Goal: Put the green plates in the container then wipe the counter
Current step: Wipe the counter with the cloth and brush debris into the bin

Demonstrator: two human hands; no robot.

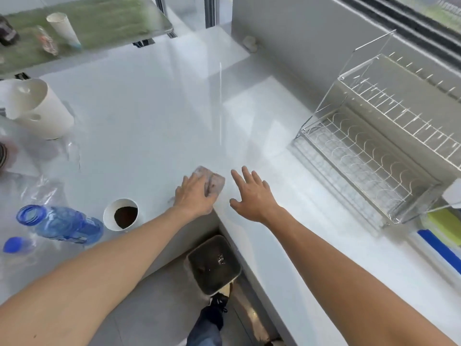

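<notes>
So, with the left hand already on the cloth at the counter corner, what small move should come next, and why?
Probably slide the left hand, pressing the cloth, away from the corner across the counter. The cloth lies flat at the near edge, and the open right hand holds nothing. No green plates show in the rack.

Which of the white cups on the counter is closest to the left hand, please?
The small white cup holding dark brown contents, just left of the left hand; the large white cup sits far back left.
</notes>
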